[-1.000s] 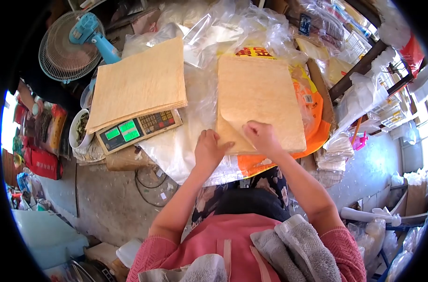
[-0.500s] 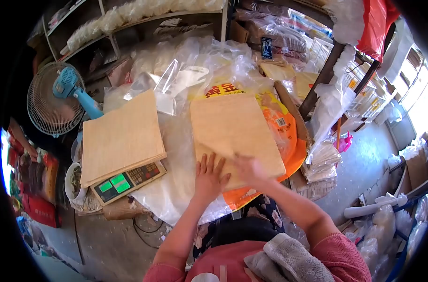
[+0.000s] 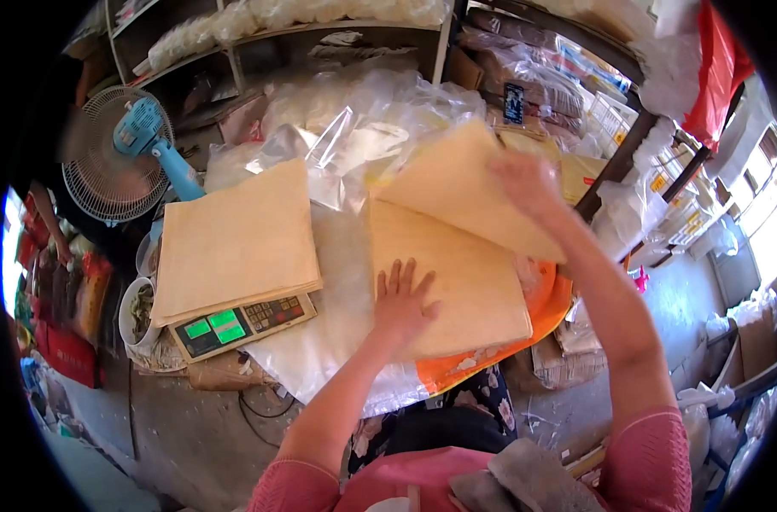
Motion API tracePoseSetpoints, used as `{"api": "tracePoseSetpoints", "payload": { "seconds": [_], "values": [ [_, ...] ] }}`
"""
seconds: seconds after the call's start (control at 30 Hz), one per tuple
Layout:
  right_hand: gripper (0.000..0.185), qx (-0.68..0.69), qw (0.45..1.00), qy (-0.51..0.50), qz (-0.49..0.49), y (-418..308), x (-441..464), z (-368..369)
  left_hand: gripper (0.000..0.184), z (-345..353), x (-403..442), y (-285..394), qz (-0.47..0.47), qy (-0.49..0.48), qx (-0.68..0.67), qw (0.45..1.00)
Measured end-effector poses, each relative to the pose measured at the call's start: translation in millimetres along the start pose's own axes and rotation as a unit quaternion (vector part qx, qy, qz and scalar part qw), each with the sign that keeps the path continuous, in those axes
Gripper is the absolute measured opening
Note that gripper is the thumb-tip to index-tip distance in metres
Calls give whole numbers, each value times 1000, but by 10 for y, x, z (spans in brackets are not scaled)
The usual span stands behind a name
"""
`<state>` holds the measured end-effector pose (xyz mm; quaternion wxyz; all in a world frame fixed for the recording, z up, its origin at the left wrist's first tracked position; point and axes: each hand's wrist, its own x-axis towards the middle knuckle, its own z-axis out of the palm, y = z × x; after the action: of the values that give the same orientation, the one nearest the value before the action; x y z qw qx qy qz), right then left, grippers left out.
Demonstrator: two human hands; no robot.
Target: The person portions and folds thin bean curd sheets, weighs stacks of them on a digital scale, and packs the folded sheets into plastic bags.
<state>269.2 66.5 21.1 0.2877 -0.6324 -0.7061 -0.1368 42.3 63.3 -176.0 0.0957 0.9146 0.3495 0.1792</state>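
Observation:
A stack of thin tan sheets (image 3: 457,294) lies on the plastic in front of me. My left hand (image 3: 403,303) rests flat near its lower left part, fingers spread. My right hand (image 3: 525,183), somewhat blurred, grips a lifted tan sheet (image 3: 457,183) by its edge. That sheet is raised and bent over the far part of the stack, partly covering it. To the left, another pile of tan sheets (image 3: 235,235) sits on a digital scale (image 3: 252,322) with green lit displays.
A blue fan (image 3: 137,128) stands at the left, with a person's arm (image 3: 51,222) behind it. Beside the scale is a white bucket (image 3: 134,316). Clear plastic bags (image 3: 346,145) are heaped behind the sheets. An orange printed bag (image 3: 551,299) lies under the stack; a post (image 3: 615,162) rises at right.
My right hand has moved up and away to the right, lifting a sheet off the stack and folding it back. My left hand stays on the stack, and the view has shifted slightly.

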Motion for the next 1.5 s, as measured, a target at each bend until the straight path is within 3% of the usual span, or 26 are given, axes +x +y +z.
{"api": "tracePoseSetpoints", "payload": {
  "seconds": [0.03,0.1,0.17,0.23,0.27,0.3,0.33,0.37,0.43,0.5,0.57,0.6,0.67,0.77,0.83,0.9,1.0,1.1,1.23,1.33,1.37,1.4,1.43,1.47,1.5],
  "values": [
    [15,56,992,-22,111,-161,241,-270,59,5,8,0,-12,-29,3,999],
    [19,-103,993,-47,34,-358,719,-540,59,1,0,-8,-13,-22,1,1000],
    [16,-138,990,16,4,-265,1019,-580,59,-6,-7,-4,-12,-19,-5,1000],
    [23,-143,938,156,-273,101,1398,-752,60,-13,0,-21,-15,-17,-13,1000],
    [25,-222,954,82,-183,-80,1589,-1028,60,-3,-12,-24,-14,-13,-18,1000],
    [26,-422,864,159,-226,-142,1759,-1171,60,0,-12,-27,-13,-8,-23,1000],
    [24,-101,983,151,-40,-496,1882,-1315,59,-4,-4,-32,-11,0,-27,1000],
    [26,72,986,132,-78,-877,1867,-1313,59,-8,-7,-34,-12,0,-29,1000],
    [25,340,918,74,-192,-1316,1794,-1123,58,-14,-21,-37,-13,2,-31,999],
    [22,512,792,1,-332,-1369,1752,-660,57,8,-29,-46,-12,12,-33,999],
    [30,486,797,-4,-360,-1608,1551,-256,58,57,-36,-63,-7,31,-41,999],
    [39,378,868,29,-320,-1793,1374,-49,58,95,-51,-74,-5,46,-48,998],
    [40,189,919,27,-344,-1870,1133,474,58,106,-58,-74,-1,70,-62,996],
    [39,188,936,-38,-294,-1884,726,1391,55,102,-70,-78,12,92,-101,991],
    [39,180,941,-79,-276,-1901,498,1679,53,91,-36,-120,35,96,-158,982],
    [38,198,940,-117,-253,-1905,397,1792,45,-41,-52,-97,31,171,-180,968],
    [39,319,927,-58,-189,-1852,343,1847,40,-50,-5,-118,36,235,-196,951],
    [46,272,942,-73,-183,-1829,246,1901,35,-37,-24,-42,-7,194,-251,948],
    [47,212,945,-92,-230,-1864,311,2033,24,-79,1,-239,-1,26,-358,933],
    [42,212,952,-60,-215,-1865,384,1985,13,-529,-414,-448,165,255,-278,911],
    [40,213,956,-38,-199,-1865,402,1970,11,-919,-597,-587,171,334,-266,888],
    [38,288,952,-56,-88,-1830,391,2065,11,-1265,-849,-821,117,354,-197,907],
    [37,356,931,-71,27,-1776,349,2235,27,-1344,-1147,-1317,56,378,-181,906],
    [38,415,894,-78,147,-1719,300,2293,31,-1733,-1250,-1413,-98,438,-100,888],
    [41,443,853,-169,217,-1760,298,2177,37,-2130,-1303,-1540,-242,483,-18,841]
  ]
}}
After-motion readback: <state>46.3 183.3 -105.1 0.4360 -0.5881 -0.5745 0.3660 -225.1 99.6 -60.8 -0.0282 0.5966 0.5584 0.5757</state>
